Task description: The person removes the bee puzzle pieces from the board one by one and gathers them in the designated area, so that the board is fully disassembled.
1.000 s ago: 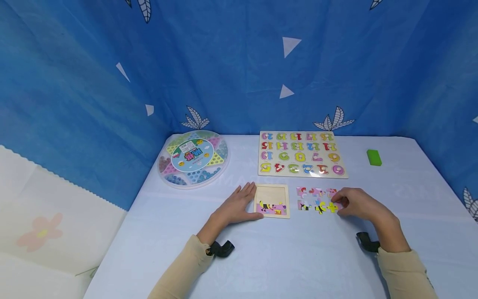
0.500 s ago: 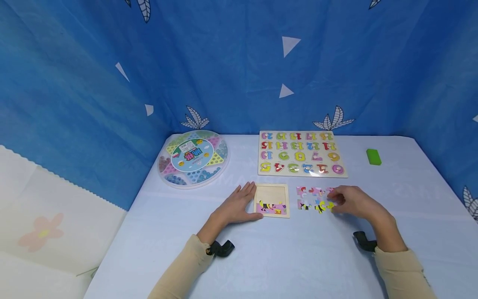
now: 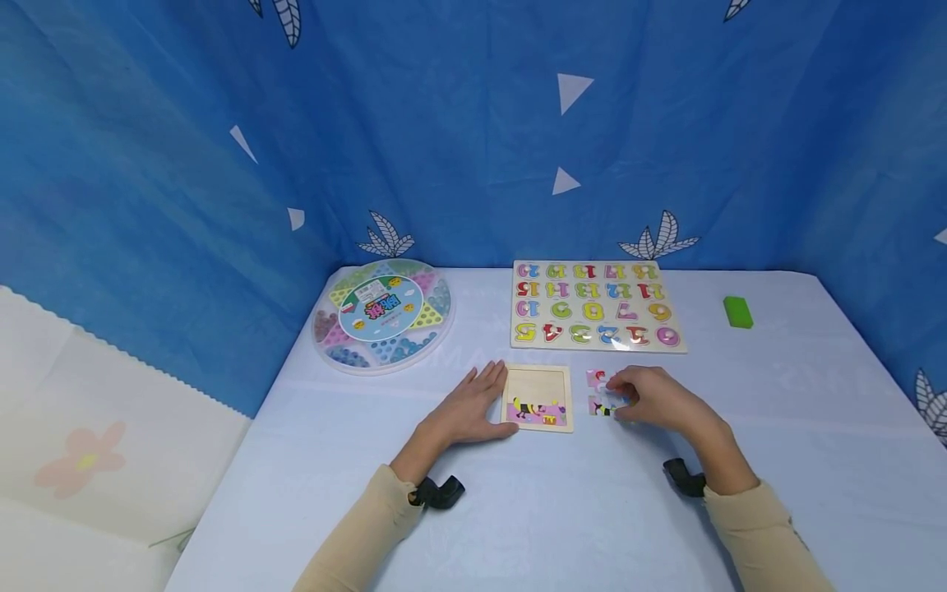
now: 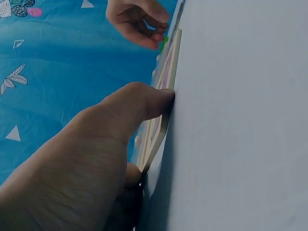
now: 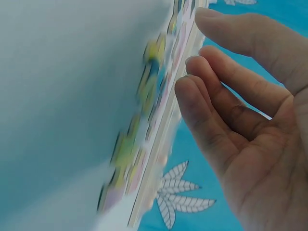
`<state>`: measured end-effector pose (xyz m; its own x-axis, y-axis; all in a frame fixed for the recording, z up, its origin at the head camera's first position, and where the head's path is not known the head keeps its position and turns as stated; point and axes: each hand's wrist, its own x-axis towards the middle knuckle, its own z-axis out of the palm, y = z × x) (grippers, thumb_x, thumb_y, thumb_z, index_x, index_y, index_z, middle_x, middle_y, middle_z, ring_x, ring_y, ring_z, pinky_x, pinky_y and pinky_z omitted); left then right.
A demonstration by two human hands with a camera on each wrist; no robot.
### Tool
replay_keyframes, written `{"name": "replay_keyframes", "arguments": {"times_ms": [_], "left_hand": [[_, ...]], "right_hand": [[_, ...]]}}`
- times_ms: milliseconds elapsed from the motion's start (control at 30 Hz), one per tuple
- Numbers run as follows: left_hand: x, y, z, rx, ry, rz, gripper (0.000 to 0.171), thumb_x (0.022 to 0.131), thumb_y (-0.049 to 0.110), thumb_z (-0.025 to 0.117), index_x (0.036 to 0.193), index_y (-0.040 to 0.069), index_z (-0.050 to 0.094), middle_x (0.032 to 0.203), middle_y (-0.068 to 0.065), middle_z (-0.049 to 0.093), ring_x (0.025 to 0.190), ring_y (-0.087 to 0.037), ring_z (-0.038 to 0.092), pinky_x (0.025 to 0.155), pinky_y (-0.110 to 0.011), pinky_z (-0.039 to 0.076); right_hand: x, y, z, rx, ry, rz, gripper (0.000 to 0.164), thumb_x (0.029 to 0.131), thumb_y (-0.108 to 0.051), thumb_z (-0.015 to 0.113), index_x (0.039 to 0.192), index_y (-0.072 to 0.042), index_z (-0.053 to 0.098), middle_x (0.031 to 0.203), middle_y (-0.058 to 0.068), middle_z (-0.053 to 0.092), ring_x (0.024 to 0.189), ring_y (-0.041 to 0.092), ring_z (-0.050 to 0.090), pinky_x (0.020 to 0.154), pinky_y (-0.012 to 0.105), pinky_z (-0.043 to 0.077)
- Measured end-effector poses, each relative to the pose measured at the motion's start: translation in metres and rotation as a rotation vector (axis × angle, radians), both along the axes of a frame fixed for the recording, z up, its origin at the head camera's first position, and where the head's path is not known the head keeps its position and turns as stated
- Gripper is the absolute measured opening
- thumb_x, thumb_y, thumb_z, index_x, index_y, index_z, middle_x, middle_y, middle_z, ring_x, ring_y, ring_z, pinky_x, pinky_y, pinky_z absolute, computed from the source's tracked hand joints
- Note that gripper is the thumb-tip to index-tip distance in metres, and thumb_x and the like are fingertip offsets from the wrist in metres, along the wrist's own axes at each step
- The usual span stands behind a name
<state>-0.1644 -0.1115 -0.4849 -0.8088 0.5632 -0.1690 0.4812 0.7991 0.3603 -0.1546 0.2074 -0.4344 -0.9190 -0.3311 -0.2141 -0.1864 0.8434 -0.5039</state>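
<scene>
A small square wooden puzzle tray [image 3: 536, 382] lies on the table with a strip of bee-picture jigsaw pieces [image 3: 534, 413] along its near side. My left hand [image 3: 473, 408] rests at its left, straight fingers along the left edge and thumb [image 4: 156, 102] against the near edge. To the tray's right lie loose jigsaw pieces [image 3: 596, 378] in two rows, partly hidden by my right hand [image 3: 658, 400]. That hand hovers over them; in the right wrist view its thumb and bent fingers stand apart with nothing between them, and the pieces [image 5: 126, 147] look blurred.
Behind the tray lies a wooden number puzzle board [image 3: 592, 345]. At the back left sits a round marble game box [image 3: 385, 362], and at the back right a green block [image 3: 737, 312]. A blue curtain [image 3: 473, 123] hangs behind the table [image 3: 577, 518].
My right hand has moved left over the loose pieces, from the right end of the rows toward their left end. The left hand has stayed at the tray.
</scene>
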Motion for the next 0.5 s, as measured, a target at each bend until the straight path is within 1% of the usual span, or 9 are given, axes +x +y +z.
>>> {"name": "replay_keyframes", "arguments": {"times_ms": [233, 500], "left_hand": [[0.000, 0.000, -0.002, -0.004, -0.001, 0.002, 0.098, 0.087, 0.064, 0.055, 0.156, 0.008, 0.014, 0.165, -0.003, 0.010, 0.154, -0.016, 0.006, 0.126, -0.039, 0.008], [0.001, -0.001, -0.001, 0.006, 0.000, 0.001, 0.098, 0.087, 0.063, 0.055, 0.156, 0.008, 0.014, 0.165, -0.004, 0.009, 0.154, -0.017, 0.006, 0.126, -0.040, 0.008]], "right_hand": [[-0.004, -0.024, 0.001, -0.007, 0.021, 0.037, 0.041, 0.074, -0.015, 0.084, 0.110, -0.003, 0.069, 0.089, 0.002, 0.064, 0.079, 0.015, 0.052, 0.072, 0.027, 0.052], [-0.005, -0.053, 0.001, -0.034, 0.040, 0.086, 0.041, 0.073, -0.013, 0.084, 0.110, -0.002, 0.070, 0.089, 0.002, 0.065, 0.078, 0.014, 0.052, 0.071, 0.026, 0.051]]}}
